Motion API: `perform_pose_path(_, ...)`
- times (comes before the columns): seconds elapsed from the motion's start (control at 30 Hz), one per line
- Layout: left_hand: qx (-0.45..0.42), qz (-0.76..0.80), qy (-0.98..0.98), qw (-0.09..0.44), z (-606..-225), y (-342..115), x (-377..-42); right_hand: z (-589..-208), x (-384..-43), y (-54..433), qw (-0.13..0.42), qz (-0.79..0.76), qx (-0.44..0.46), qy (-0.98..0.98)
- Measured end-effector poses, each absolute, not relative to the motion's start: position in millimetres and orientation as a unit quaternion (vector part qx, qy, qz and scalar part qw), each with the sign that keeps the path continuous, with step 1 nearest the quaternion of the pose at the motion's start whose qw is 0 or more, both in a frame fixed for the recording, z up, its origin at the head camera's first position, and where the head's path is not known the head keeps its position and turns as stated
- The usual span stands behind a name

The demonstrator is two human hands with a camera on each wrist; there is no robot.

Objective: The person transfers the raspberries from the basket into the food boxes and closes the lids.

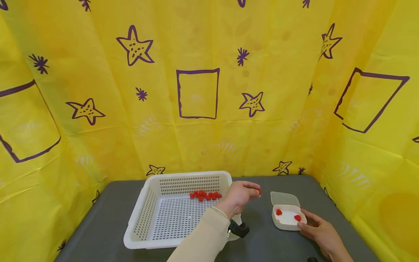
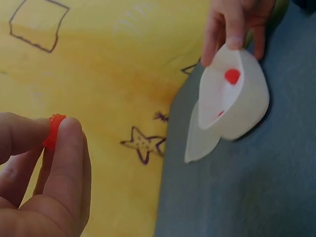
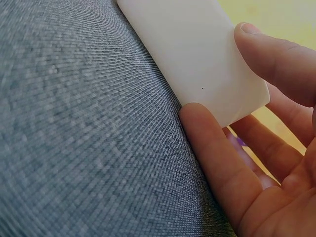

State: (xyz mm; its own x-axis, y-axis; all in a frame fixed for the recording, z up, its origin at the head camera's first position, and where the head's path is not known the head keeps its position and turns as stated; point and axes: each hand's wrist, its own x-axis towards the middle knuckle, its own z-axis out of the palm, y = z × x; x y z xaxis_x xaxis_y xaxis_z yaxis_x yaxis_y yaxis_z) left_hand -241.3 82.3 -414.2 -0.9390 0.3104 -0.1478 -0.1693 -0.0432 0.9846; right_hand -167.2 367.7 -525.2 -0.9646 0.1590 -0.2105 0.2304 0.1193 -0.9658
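Observation:
My left hand (image 1: 240, 195) pinches a small red berry-like piece (image 2: 53, 132) between thumb and fingertips. It hovers over the table between the white basket (image 1: 137, 218) and a small white lidded box (image 1: 284, 226). The box's translucent lid (image 1: 285, 199) lies folded back on its far side. Inside sit two red pieces, one to the left (image 1: 279, 212) and one to the right (image 1: 297, 218). My right hand (image 1: 320, 233) holds the box at its right end, thumb at the rim and fingers against the side, as the right wrist view shows.
Several more red pieces (image 1: 205, 195) lie heaped at the far right of the perforated basket. A dark grey cloth (image 1: 258, 243) covers the table. Yellow printed curtains (image 1: 199, 145) close it in at the back and both sides. My left forearm crosses the basket's near right corner.

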Motion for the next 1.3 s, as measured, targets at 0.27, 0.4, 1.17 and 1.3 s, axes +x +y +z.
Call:
perform_pose_path(0.27, 0.018, 0.722, 0.679, 0.133, -434.6, 138.3, -214.5, -528.6, -168.6, 368.4, 0.025, -0.644, 0.133, 0.753)
perform_pose_path(0.4, 0.009, 0.721, 0.685, 0.105, -444.3, 157.9, -205.9, -526.2, -168.5, 367.2, 0.021, -0.643, 0.126, 0.755)
perform_pose_path(1.17, 0.029, 0.685, 0.721, 0.097, -449.8, 164.7, -203.1, -526.5, -166.6, 366.0, 0.014, -0.647, 0.12, 0.753)
perform_pose_path(1.3, 0.029, 0.691, 0.715, 0.102, -447.3, 164.1, -203.1, -525.7, -167.0, 366.2, 0.016, -0.645, 0.126, 0.754)
